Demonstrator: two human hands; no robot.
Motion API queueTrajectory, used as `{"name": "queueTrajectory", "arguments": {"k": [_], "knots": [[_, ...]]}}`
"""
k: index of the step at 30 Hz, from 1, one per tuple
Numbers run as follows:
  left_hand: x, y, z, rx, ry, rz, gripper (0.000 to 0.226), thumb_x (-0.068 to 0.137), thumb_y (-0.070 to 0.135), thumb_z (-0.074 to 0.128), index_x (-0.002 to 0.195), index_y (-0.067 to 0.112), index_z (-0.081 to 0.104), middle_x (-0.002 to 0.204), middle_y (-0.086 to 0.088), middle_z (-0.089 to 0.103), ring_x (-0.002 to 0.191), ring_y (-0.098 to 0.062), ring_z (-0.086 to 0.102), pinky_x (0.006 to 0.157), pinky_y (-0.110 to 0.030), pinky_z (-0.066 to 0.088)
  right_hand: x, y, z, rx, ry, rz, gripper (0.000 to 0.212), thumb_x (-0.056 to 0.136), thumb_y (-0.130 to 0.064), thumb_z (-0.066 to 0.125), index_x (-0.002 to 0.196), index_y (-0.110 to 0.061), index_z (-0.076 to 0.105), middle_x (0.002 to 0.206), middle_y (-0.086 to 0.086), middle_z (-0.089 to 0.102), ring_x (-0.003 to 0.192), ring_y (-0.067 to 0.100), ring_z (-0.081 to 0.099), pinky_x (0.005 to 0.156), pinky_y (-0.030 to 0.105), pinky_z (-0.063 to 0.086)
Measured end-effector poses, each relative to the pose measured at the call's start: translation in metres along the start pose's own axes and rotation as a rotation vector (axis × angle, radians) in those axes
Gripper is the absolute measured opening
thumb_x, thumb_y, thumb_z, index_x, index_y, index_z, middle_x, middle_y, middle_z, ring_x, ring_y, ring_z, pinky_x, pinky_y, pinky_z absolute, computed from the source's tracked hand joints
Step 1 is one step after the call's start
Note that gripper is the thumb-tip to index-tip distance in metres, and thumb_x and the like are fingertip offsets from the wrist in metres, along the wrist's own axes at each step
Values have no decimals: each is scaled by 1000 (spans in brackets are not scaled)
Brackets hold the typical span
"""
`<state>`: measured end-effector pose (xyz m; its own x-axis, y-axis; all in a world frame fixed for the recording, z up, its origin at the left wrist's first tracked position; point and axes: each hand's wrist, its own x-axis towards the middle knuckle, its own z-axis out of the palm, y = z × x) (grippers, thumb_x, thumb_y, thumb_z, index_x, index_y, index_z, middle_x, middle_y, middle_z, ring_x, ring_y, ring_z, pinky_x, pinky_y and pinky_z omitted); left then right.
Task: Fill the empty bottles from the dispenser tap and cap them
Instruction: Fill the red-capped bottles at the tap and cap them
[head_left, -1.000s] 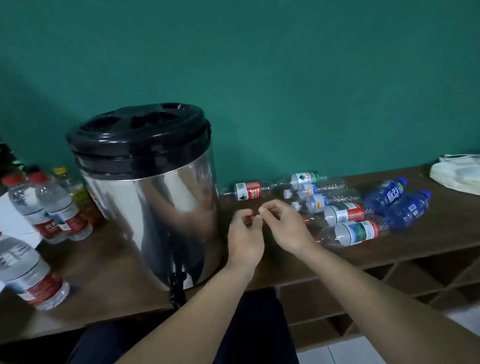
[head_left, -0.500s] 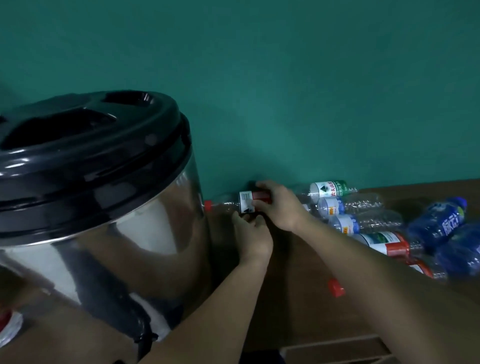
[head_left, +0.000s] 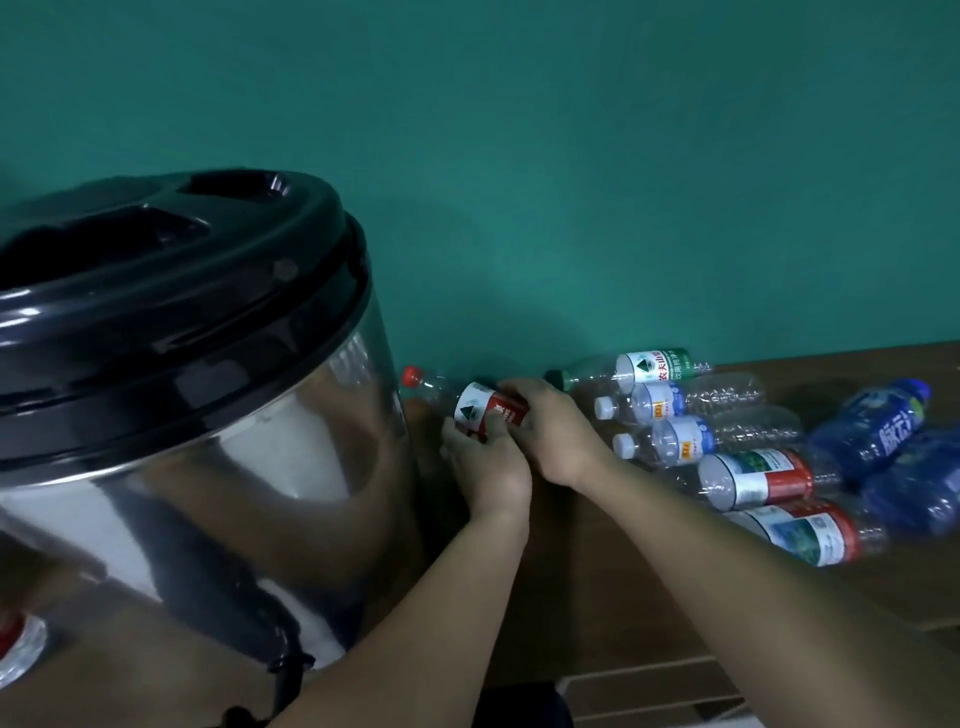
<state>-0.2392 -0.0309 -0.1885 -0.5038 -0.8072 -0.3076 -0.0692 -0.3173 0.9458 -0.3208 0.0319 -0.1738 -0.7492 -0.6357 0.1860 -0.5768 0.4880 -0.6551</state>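
Observation:
A steel dispenser (head_left: 218, 467) with a black lid fills the left; its black tap (head_left: 283, 670) hangs at the lower front. Behind its right side, by the wall, an empty clear bottle (head_left: 480, 408) with a red-and-white label and a red cap (head_left: 412, 375) lies on its side. My left hand (head_left: 488, 467) grips it from below at the label. My right hand (head_left: 550, 426) holds its body from the right, fingers curled over the top. Several empty capped bottles (head_left: 670, 434) lie in a row further right.
Two blue bottles (head_left: 872, 431) lie at the far right of the wooden counter (head_left: 623, 597). A capped bottle top (head_left: 15, 644) shows at the lower left edge. The teal wall stands directly behind. Open shelf compartments (head_left: 654, 691) sit under the counter edge.
The view has moved in close to the dispenser. Both hands reached to the back and took hold of the red-labelled bottle, which has tilted and lifted slightly toward me.

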Motion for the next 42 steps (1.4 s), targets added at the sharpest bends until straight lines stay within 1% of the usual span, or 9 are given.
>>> {"name": "queueTrajectory", "arguments": {"k": [5, 8, 12, 16, 21, 27, 33, 38, 42], "knots": [[-5, -17, -20, 45, -45, 12, 79, 78, 83, 69, 144, 40, 60, 142, -4, 67, 123, -34, 74, 97, -59, 66, -65, -15, -9, 257, 69, 87, 54, 101, -6, 78, 149, -26, 62, 125, -21, 74, 114, -10, 69, 98, 14, 55], [-39, -6, -38, 90, -140, 34, 58, 81, 73, 75, 127, 38, 68, 121, 0, 75, 105, -25, 78, 89, -54, 69, -107, -30, -15, 359, 70, 115, 54, 103, 2, 74, 143, -32, 62, 119, -29, 70, 108, -22, 65, 90, 4, 50], [-84, 11, -71, 64, -310, 121, 36, 97, 44, 84, 123, 25, 69, 112, -2, 79, 104, -21, 79, 94, -44, 65, -159, -48, -24, 382, 78, 107, 44, 105, -9, 74, 130, -45, 70, 123, -27, 77, 118, -6, 69, 106, 19, 53], [-120, 17, -109, 59, -469, 160, 37, 100, 44, 82, 126, 22, 71, 114, -5, 81, 105, -21, 80, 92, -41, 66, -196, -66, -35, 502, 105, 129, 21, 114, -19, 64, 125, -28, 79, 119, -10, 82, 115, 13, 77, 105, 45, 62], [-160, 17, -156, 122, -537, 248, 27, 99, 36, 83, 122, 30, 69, 109, 4, 80, 99, -11, 79, 90, -36, 65, -223, -102, -46, 322, 216, 103, 30, 116, -39, 58, 103, -27, 81, 98, -9, 81, 94, 11, 76, 90, 51, 65], [-188, 6, -198, 241, -561, 388, 31, 90, 31, 86, 112, 30, 64, 98, 9, 77, 87, -11, 75, 79, -40, 62, -227, -157, -53, -89, 433, -14, 61, 107, -73, 53, 72, -23, 54, 62, -5, 57, 61, 13, 57, 64, 42, 49], [-204, -6, -241, 341, -589, 437, 41, 87, 43, 91, 112, 36, 60, 102, 21, 74, 91, -4, 72, 74, -18, 57, -221, -188, -62, -277, 191, 64, 88, 103, -85, 40, 52, -14, 38, 49, 8, 41, 48, 25, 46, 61, 46, 49], [-205, -12, -268, 417, -597, 470, 37, 91, 47, 86, 112, 39, 57, 102, 25, 71, 91, -2, 71, 70, -15, 53, -228, -203, -57, -363, -13, -66, 73, 113, -52, 50, 56, -10, 33, 52, 8, 27, 43, 21, 26, 52, 39, 27], [-199, -17, -284, 393, -686, 454, 32, 92, 42, 87, 110, 35, 61, 101, 16, 74, 93, -6, 71, 79, -22, 53, -241, -205, -60, -436, -159, -194, 67, 119, -49, 38, 72, -2, 43, 64, 7, 42, 57, 22, 37, 63, 45, 35]]}}
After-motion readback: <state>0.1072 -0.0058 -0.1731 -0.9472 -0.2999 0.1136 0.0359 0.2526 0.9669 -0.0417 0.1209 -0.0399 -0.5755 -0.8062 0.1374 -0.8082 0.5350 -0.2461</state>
